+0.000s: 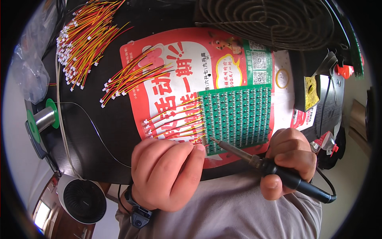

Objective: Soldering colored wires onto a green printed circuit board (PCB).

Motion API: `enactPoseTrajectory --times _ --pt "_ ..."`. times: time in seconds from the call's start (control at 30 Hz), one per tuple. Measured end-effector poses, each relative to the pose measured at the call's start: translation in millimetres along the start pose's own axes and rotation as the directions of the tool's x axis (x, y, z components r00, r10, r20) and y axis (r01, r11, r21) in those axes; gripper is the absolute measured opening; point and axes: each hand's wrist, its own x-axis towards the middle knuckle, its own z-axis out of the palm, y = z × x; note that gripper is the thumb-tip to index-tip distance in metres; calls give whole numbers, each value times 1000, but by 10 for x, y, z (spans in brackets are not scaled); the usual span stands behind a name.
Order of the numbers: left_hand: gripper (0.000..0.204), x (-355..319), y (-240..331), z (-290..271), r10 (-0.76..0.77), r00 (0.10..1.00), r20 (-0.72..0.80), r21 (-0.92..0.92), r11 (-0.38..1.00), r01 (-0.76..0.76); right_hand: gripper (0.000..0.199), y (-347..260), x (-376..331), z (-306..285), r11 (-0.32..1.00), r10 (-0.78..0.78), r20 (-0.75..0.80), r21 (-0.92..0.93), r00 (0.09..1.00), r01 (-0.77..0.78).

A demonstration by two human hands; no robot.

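Observation:
My right hand (292, 159) grips a soldering iron (280, 174) by its black handle. The iron's tip points left and meets the lower left part of a green circuit board panel (238, 115), which carries rows of small parts. At the panel's lower left edge, my left hand (167, 171) is closed, thumb and forefinger pinched together; what lies between them is hidden. Several red, yellow and black wires (175, 119) with white connectors stretch left from the panel's left edge. Thin solder wire (93, 129) runs from a spool (44, 119) to beneath my left hand.
A red and white printed sheet (137, 79) lies under the panel, with a loose wire bundle (129, 75) on it. A larger wire pile (85, 44) sits at the far left. A round-grilled fan (266, 20) stands at the back, a yellow sponge (311, 92) at right.

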Motion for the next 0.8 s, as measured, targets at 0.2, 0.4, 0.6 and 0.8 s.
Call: enactPoseTrajectory --times 0.2,0.4,0.6,0.8 --pt "26 24 37 13 -23 999 26 7 1000 23 39 -5 5 -25 999 3 102 -49 995 3" --pt "27 -8 -15 8 -5 998 55 22 1000 4 42 16 32 -17 1000 -24 110 -3 994 24" --pt "28 -8 -21 13 -2 998 58 5 1000 1 43 6 47 -48 1000 -17 162 -4 987 18" --pt "29 -6 -22 -1 0 998 58 -3 1000 1 43 6 55 -44 1000 -25 175 0 984 25"
